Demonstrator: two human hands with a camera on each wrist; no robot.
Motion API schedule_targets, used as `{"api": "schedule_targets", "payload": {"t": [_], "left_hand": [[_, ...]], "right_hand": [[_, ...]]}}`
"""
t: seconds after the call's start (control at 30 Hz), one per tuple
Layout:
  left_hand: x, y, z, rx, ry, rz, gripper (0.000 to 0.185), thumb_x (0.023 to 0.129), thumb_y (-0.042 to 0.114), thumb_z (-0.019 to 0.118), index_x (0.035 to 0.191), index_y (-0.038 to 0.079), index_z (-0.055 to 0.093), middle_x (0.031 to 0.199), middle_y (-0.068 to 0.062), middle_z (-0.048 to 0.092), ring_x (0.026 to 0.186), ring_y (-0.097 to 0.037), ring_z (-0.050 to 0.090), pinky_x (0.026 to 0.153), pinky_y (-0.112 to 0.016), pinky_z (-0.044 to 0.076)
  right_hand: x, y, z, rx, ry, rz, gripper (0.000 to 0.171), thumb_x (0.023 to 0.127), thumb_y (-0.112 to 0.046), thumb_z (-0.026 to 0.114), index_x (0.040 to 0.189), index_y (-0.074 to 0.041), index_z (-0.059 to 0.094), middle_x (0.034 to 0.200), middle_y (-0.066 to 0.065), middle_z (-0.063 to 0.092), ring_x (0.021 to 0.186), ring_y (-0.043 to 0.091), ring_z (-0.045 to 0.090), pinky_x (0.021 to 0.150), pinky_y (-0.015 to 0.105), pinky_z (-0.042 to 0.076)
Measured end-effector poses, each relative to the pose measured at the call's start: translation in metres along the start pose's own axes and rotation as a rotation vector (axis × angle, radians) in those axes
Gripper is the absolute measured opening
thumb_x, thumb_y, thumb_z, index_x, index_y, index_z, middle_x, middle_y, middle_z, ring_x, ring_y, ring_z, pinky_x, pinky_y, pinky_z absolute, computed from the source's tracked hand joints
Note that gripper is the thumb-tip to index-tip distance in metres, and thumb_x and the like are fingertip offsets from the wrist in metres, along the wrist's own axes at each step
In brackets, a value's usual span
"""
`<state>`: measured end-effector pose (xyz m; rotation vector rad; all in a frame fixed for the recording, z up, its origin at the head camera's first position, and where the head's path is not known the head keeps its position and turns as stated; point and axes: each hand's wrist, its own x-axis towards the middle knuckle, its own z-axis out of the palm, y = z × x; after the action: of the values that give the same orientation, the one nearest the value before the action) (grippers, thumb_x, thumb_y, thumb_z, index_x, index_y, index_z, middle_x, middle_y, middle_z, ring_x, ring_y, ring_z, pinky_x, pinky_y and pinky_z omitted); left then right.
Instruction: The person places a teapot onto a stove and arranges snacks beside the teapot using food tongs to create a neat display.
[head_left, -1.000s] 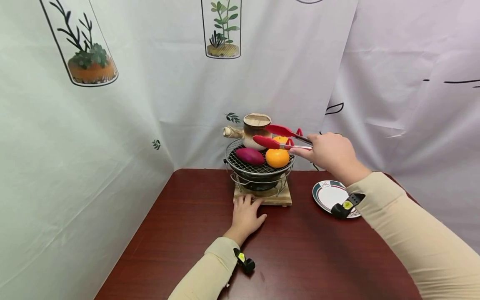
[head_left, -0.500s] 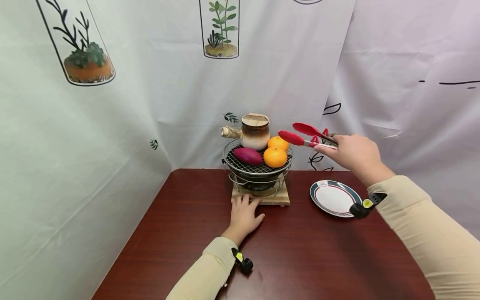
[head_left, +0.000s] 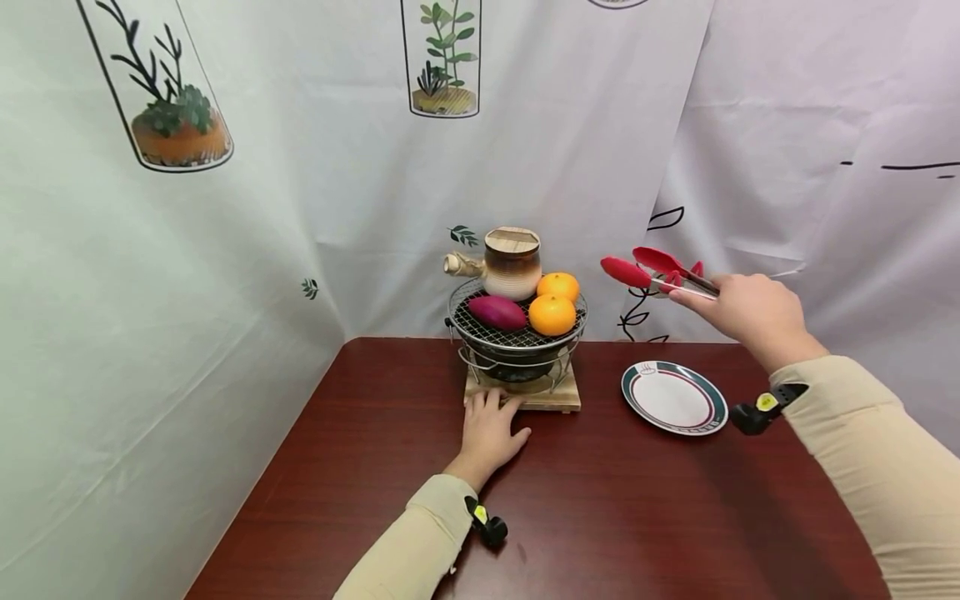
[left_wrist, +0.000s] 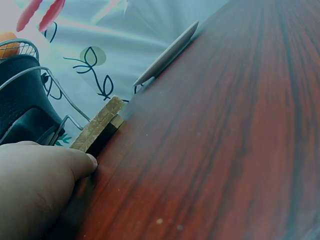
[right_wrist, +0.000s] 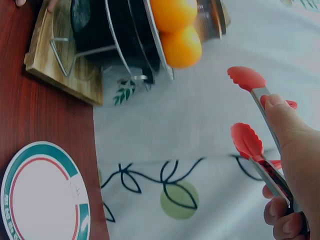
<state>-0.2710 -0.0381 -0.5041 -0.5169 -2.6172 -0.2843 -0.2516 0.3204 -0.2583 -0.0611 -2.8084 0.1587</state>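
My right hand (head_left: pixel 750 312) holds red tongs (head_left: pixel 651 271) in the air, right of the small grill (head_left: pixel 517 329) and above the white plate (head_left: pixel 673 397). The tong tips (right_wrist: pixel 246 110) stand apart with nothing between them. On the grill's mesh lie a purple sweet potato (head_left: pixel 497 312), two oranges (head_left: pixel 552 314) and a ceramic pot with a wooden lid (head_left: pixel 510 262). My left hand (head_left: pixel 489 433) rests flat on the table, its fingers (left_wrist: pixel 75 162) touching the wooden board (left_wrist: pixel 100 125) under the grill.
The dark red table (head_left: pixel 600 500) is closed in by white printed cloth on the left, back and right. The green-rimmed plate (right_wrist: pixel 40 195) lies right of the grill's wooden board (right_wrist: pixel 60 65).
My right hand has drawn the empty tongs back from over the grill to the right, past the oranges. The left hand has stayed put.
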Motion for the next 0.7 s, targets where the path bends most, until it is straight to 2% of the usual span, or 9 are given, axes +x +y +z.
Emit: {"api": "schedule_targets", "payload": {"t": [0.27,0.53,0.7], "left_hand": [[-0.002,0.002,0.001,-0.015,-0.006,-0.01,0.05,0.084,0.049,0.076,0.129,0.031,0.066,0.125,-0.005,0.055,0.117,-0.031,0.048,0.107,-0.056,0.034],[-0.001,0.002,0.001,-0.005,-0.006,-0.011,0.05,0.083,0.049,0.076,0.129,0.031,0.066,0.125,-0.004,0.055,0.117,-0.031,0.048,0.107,-0.056,0.035],[0.0,0.001,0.002,0.003,0.003,-0.008,0.05,0.083,0.049,0.076,0.129,0.031,0.066,0.124,-0.004,0.055,0.116,-0.031,0.048,0.107,-0.055,0.035]], "right_hand": [[0.0,0.036,0.01,0.023,-0.025,0.059,0.085,0.081,-0.089,0.04,0.081,-0.007,0.058,0.073,0.015,0.057,0.073,0.039,0.055,0.052,0.047,0.04],[-0.01,0.069,0.023,0.029,-0.093,0.117,0.084,0.087,-0.084,0.04,0.083,-0.002,0.061,0.074,0.019,0.057,0.074,0.04,0.055,0.051,0.046,0.041],[-0.012,0.084,0.03,0.023,-0.102,0.155,0.089,0.088,-0.083,0.04,0.087,0.004,0.061,0.076,0.024,0.056,0.073,0.042,0.055,0.051,0.046,0.042]]}}
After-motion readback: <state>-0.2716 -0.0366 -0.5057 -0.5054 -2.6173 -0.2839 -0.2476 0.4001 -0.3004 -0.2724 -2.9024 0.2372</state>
